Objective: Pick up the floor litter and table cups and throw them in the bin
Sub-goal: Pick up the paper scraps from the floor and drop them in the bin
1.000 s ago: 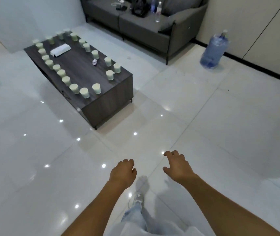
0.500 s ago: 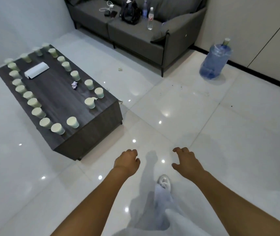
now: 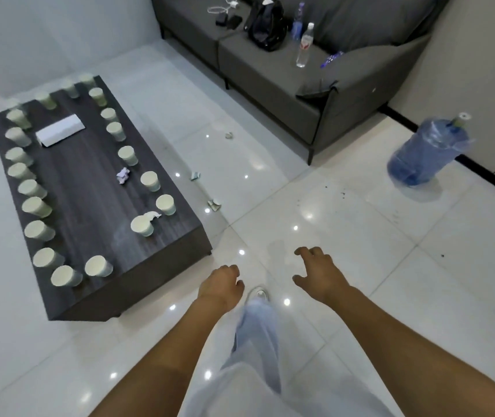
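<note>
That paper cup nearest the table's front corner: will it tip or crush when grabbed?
The paper cup looks thin-walled and light, so a firm squeeze would probably dent it. It seems to stand upside down on its wide rim, so it likely slides rather than tips. Contents cannot be seen.

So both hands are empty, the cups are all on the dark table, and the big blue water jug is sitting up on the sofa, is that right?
Not quite. The head view shows the big blue water jug standing on the floor beside the sofa, not on it. The rest holds: the left hand and right hand are empty, and the cups are on the dark table.

Glossy white tiled floor, dark wooden table, grey sofa, pale walls.
</note>
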The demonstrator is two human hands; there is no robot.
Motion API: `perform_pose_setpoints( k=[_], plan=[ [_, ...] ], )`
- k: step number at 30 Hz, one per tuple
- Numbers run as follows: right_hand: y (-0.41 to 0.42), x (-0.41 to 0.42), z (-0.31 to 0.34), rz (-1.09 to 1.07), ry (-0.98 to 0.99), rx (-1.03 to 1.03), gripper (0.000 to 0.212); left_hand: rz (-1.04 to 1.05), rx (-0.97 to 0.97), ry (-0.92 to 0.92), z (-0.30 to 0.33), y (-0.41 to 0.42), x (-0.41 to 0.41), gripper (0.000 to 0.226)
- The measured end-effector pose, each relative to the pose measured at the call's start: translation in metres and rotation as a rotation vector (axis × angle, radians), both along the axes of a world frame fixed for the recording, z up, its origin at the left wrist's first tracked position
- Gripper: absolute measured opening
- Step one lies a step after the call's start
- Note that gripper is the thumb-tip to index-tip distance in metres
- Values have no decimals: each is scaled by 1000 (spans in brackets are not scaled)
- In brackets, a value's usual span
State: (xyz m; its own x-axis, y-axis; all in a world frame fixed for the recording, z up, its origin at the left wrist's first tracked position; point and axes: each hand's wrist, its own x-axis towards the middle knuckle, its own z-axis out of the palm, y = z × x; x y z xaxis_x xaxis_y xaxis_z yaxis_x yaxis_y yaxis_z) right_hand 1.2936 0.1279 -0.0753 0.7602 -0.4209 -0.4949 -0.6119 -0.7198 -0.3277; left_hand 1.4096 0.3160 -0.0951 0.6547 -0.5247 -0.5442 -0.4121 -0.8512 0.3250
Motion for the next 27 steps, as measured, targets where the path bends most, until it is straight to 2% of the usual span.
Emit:
perform_pose_setpoints(
  k=[13,22,27],
  plan=[
    [-189,220,3,52,38,16,58,84,-12,1,12,-175,224,31],
    [-325,406,-7,284,69,-25,56,415,-4,67,-8,-265,352,33],
    [-359,514,-1,473,97,-65,56,617,-21,69,-10,-289,399,33]
  ],
)
